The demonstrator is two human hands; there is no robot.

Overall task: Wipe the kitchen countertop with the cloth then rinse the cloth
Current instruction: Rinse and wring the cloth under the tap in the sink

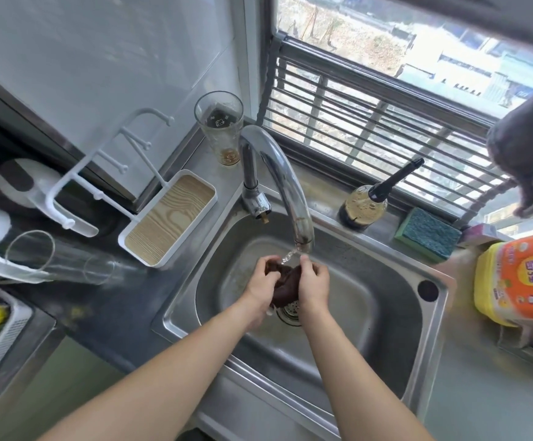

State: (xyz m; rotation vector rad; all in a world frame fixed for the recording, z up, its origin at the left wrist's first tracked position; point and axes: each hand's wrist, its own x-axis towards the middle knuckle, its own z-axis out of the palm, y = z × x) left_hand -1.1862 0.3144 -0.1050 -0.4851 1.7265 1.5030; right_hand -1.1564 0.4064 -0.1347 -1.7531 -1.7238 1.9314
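Observation:
Over the steel sink (pixel 395 316) I hold a bunched dark brown cloth (pixel 286 286) under a thin stream of water from the curved chrome tap (pixel 282 176). My left hand (pixel 260 281) grips the cloth's left side. My right hand (pixel 314 281) grips its right side, fingers curled near the water. The cloth's lower end hangs just above the round drain strainer (pixel 290 311). The dark countertop (pixel 106 310) lies to the left of the sink.
A tall glass (pixel 220 128) stands behind the tap. A white wood-grain tray (pixel 166 218) and a lying glass (pixel 58 257) sit on the left. A dark bottle (pixel 367 202), green sponge (pixel 427 238) and yellow detergent jug (pixel 519 281) line the right. A dark cloth (pixel 529 148) hangs at the window.

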